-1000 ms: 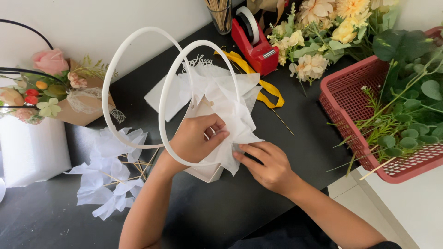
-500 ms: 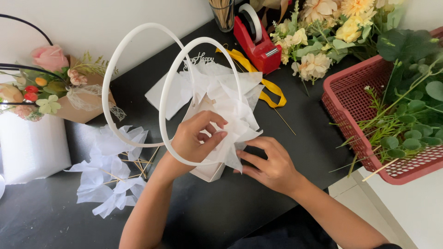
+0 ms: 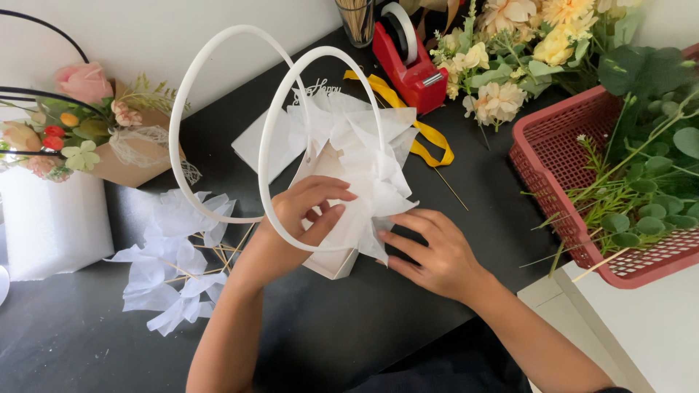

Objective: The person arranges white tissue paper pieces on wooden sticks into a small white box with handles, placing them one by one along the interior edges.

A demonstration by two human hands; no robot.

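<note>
A white paper bag [image 3: 331, 266] with two large white hoop handles [image 3: 218, 44] stands on the black table [image 3: 328, 327]. Crumpled white tissue paper [image 3: 357, 145] fans out of its top. My left hand [image 3: 302, 215] reaches through the nearer hoop and pinches the tissue at the bag's mouth. My right hand [image 3: 429, 255] lies flat against the bag's right side, its fingertips touching the lower tissue folds.
White tissue bows on thin sticks [image 3: 175, 262] lie to the left. A boxed flower arrangement [image 3: 87, 131] sits on a white block [image 3: 51, 225]. A red tape dispenser [image 3: 408, 62], yellow ribbon [image 3: 429, 142], loose flowers [image 3: 510, 58] and a red basket of greenery [image 3: 561, 211] fill the right.
My left fingers have shifted on the tissue, spreading slightly at the bag's mouth. My right hand has slid a little lower and rightward along the bag's side.
</note>
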